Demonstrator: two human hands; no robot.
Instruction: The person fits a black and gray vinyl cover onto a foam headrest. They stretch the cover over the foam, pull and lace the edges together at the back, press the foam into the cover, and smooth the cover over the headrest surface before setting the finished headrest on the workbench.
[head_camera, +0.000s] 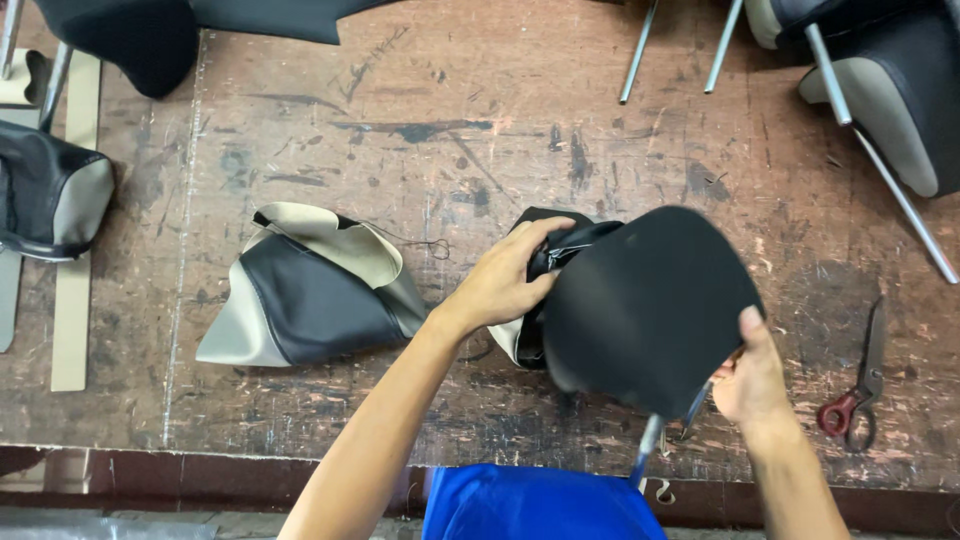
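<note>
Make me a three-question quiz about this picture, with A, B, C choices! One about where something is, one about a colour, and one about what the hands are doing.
1. Where do the red-handled scissors lie?
A. at the right of the worn wooden table
B. on the floor
C. in a hand

2. What colours has the loose leather-like cover lying left of the hands?
A. red and white
B. black and beige
C. all blue

3. What is the left hand doing?
A. lying flat on the table
B. pointing upward
C. gripping the black padded headrest

Answers:
1 A, they rest on the table beyond the right hand.
2 B, a black panel meets beige ones.
3 C, its fingers curl over the headrest's edge.
</note>
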